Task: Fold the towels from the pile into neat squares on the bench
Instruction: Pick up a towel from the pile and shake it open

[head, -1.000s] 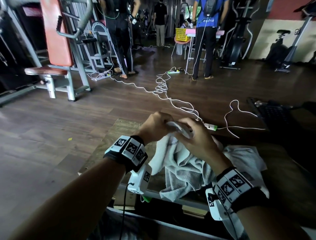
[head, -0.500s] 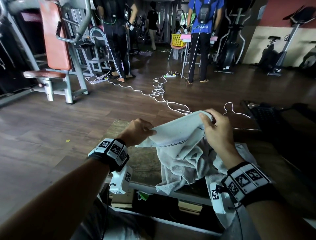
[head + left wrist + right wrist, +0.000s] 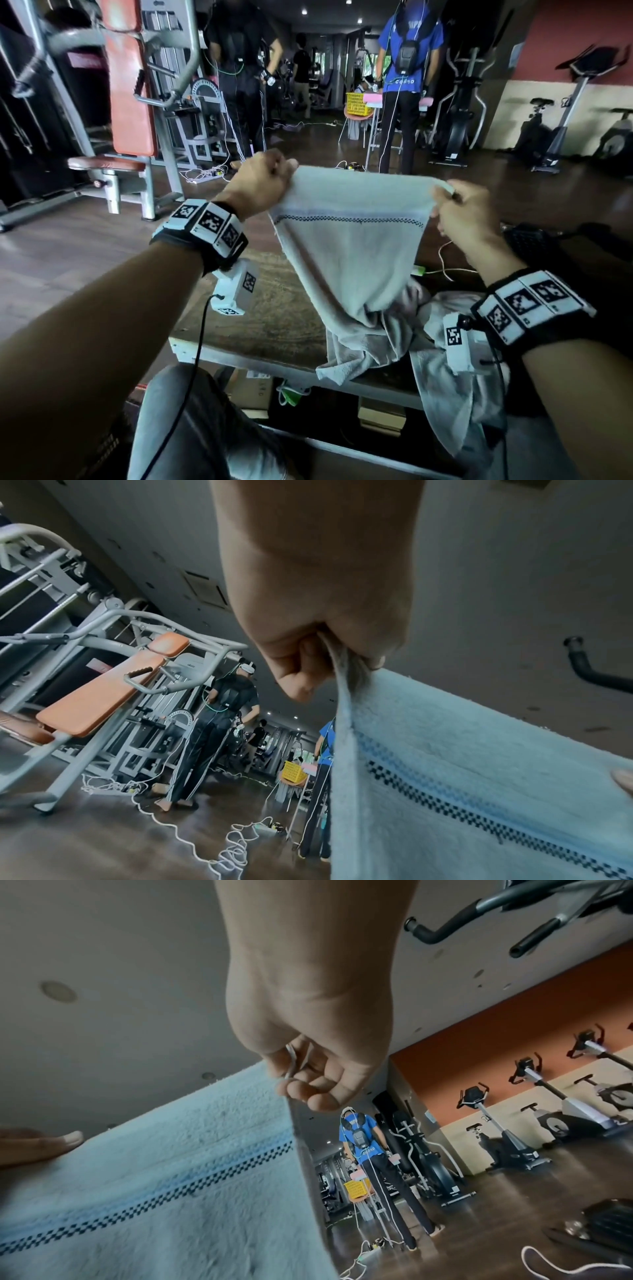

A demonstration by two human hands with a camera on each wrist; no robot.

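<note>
A pale grey towel [image 3: 349, 246] with a dark checked stripe hangs stretched in the air above the wooden bench [image 3: 274, 325]. My left hand [image 3: 263, 181] pinches its upper left corner [image 3: 337, 653]. My right hand [image 3: 459, 212] pinches the upper right corner [image 3: 291, 1066]. The towel's lower end trails onto the bench. A second pale towel [image 3: 455, 387] lies crumpled at the bench's right, draped over the near edge and partly hidden by my right wrist.
White cables [image 3: 445, 263] run over the wooden floor beyond the bench. A weight machine with an orange pad [image 3: 126, 85] stands at the far left. Two people [image 3: 404, 85] stand further back beside a yellow basket [image 3: 356, 102]. Exercise bikes [image 3: 555, 137] line the right wall.
Both hands have risen and moved apart, lifting the towel off the bench and stretching its top edge taut. One second ago they were close together, low over the pile.
</note>
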